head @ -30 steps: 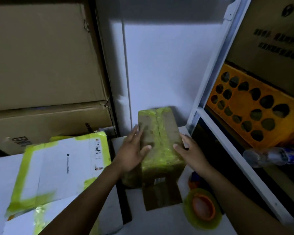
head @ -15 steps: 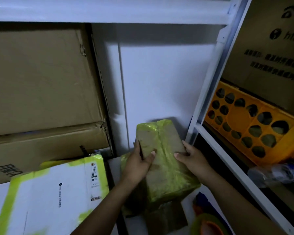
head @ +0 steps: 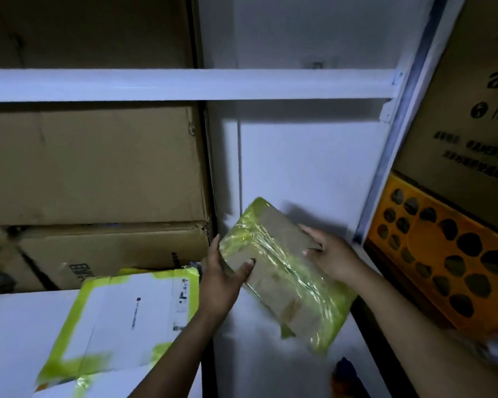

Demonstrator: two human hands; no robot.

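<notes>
The parcel [head: 282,271], a small cardboard box bound in glossy yellow-green tape, hangs tilted in the air before the white back wall [head: 308,168] of a shelf bay. The left hand [head: 222,280] grips its near corner with the thumb curled on top, and the right hand [head: 331,254] clasps the opposite edge. It looks stiff and fairly light, though slick tape makes the corners the safest hold. Brown boxes [head: 92,168] are stacked to the left, with an orange crate [head: 443,254] on the right.

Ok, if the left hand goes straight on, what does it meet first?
Likely the cardboard box corner just above the left hand, which grips the parcel; depth is unclear.
</notes>
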